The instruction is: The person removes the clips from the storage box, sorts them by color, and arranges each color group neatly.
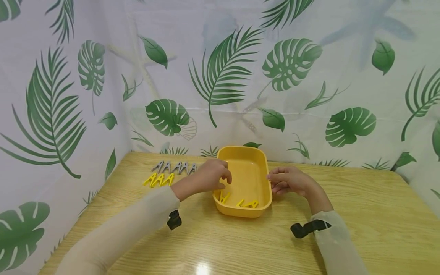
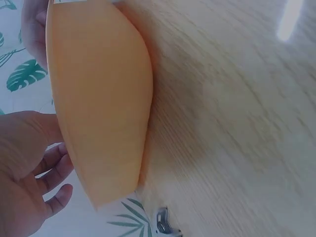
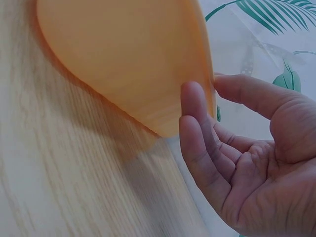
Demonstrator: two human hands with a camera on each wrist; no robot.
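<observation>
A yellow plastic bin stands on the wooden table. Over its left side reaches my left hand, fingers loosely bent above the inside, with nothing visible between thumb and fingertips. At the opposite side, my right hand holds the rim, its thumb at the edge and other fingertips outside the wall. Yellow clothespins lie on the bin's floor at the near end: one clothespin at the left, another clothespin farther right. Three yellow clothespins form a row on the table, left of the bin.
Behind the yellow row, several grey clothespins stand in a line. A leaf-printed cloth hangs behind and along the left of the table. Black wrist cameras sit on both sleeves.
</observation>
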